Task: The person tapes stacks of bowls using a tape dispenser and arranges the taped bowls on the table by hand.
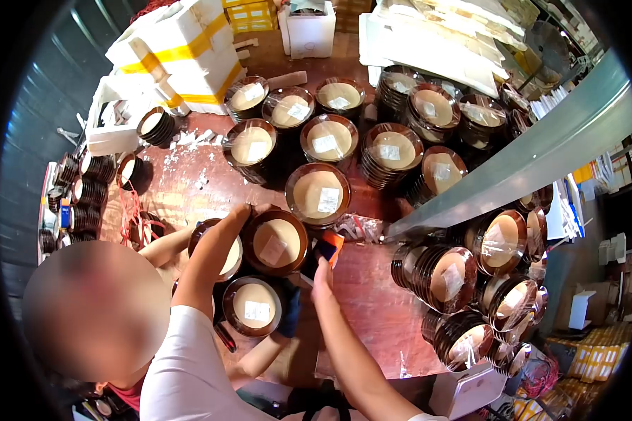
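Observation:
My left hand point(254, 210) reaches over the upper left rim of a brown bowl stack point(277, 242) with a cream inside and a label on top; its fingers are partly hidden there. My right hand point(321, 279) is at the right of this stack, around a dark and orange object point(335, 245). Just below stands another labelled bowl stack point(255, 306), with a co-worker's blue-covered hand point(288, 319) at its right side. A third bowl point(228, 257) is at the left, partly behind my left forearm.
More wrapped bowl stacks point(318, 194) stand across the reddish table point(372, 309), several leaning at the right. A metal post point(512, 158) crosses the right side. Foam boxes point(189, 56) are at the back left. A co-worker leans in from the left.

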{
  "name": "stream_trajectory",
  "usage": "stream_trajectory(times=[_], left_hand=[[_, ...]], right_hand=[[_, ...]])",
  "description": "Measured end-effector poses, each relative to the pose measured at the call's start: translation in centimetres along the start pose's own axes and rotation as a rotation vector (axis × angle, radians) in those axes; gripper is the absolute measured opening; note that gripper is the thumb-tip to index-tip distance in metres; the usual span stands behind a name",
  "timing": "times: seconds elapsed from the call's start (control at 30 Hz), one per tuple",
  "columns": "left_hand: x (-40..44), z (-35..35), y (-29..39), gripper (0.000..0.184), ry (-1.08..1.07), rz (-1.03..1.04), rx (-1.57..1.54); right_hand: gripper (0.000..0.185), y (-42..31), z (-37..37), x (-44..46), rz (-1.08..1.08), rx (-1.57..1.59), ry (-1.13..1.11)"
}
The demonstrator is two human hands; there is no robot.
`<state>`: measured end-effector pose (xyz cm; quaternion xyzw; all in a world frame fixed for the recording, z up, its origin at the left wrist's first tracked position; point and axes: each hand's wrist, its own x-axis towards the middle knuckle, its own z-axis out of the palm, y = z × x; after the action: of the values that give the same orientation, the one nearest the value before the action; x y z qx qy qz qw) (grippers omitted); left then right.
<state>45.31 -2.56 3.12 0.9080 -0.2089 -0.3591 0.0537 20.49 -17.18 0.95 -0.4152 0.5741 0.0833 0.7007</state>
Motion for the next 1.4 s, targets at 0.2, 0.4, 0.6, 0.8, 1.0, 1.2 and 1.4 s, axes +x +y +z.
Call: stream_trajectory(times=[0.2, 0.4, 0.6, 0.8, 1.0, 1.2, 1.4], left_hand=[[0.3, 0.9, 1.6, 0.042, -0.045, 0.058, -0.006], [0.2, 2.0, 1.5, 0.042, -0.088, 0.091, -0.009], [-1.6, 1.3, -1.4, 0.042, -0.109, 0.067, -0.014], [-3.3, 2.4, -3.5, 0.042, -0.139, 0.048, -0.029], [-4.0, 2.7, -4.2, 0.042, -0.156, 0.042, -0.027], [-5.1, 2.8, -4.0, 0.042, -0.194, 0.033, -0.003], [-5.4, 3.2, -1.3, 0.042, -0.279, 0.053, -0.002]], right_hand=[[0.050, -1.6, -2.2, -1.2, 0.078, 0.326, -0.420], [0.037, -0.7, -2.1, -5.7, 0.058, 0.361, -0.278], [0.025, 6.7, -0.3, -3.1, 0.235, 0.676, -0.171], [0.027, 5.8, 0.8, -3.4, 0.177, 0.944, -0.177], [0.025, 5.9, -0.4, -2.9, 0.135, 0.805, -0.229], [0.029, 6.4, -1.6, -3.6, 0.070, 0.636, -0.191], [0.030, 5.2, -2.9, -8.4, 0.031, 0.660, -0.137]])
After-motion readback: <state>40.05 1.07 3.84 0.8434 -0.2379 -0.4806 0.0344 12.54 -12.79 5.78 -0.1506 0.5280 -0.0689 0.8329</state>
